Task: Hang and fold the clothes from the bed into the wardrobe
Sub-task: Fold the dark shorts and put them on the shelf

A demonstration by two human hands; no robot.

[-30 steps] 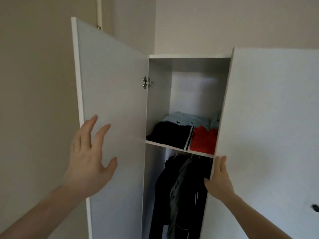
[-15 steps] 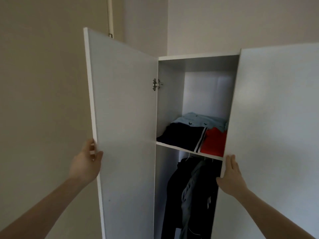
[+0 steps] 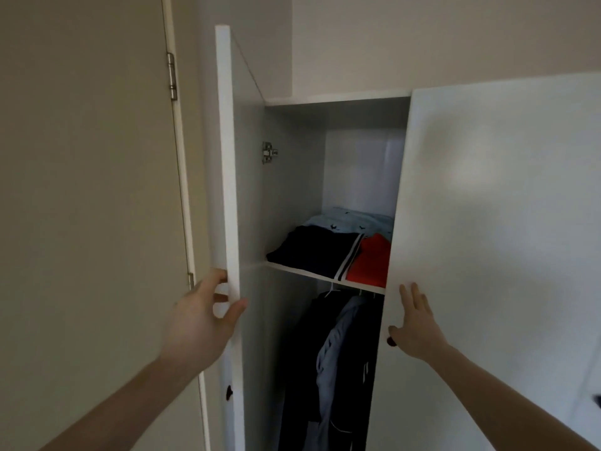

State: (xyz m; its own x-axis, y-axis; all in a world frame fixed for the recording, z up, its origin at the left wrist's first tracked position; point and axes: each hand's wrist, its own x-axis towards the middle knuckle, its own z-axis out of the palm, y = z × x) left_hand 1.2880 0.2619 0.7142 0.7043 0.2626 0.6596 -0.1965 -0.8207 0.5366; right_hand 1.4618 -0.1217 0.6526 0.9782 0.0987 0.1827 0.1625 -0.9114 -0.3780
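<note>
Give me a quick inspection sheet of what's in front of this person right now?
Surface: wardrobe shelf, white, holding folded clothes.
Job's things: folded black garment, red garment, light blue garment; dark clothes on hangers below.
Clutter: nothing seen.
Hands: left hand grips the left door edge; right hand flat on the right door.
Cables: nothing seen.
Surroundings: beige walls, room door with hinge.

Folded clothes [image 3: 338, 249] on shelf [image 3: 312, 275], hanging garments [image 3: 335, 353] below, between doors.

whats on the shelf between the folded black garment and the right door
A folded red garment lies there, beside the black one, its right side hidden by the white right door; head view.
</note>
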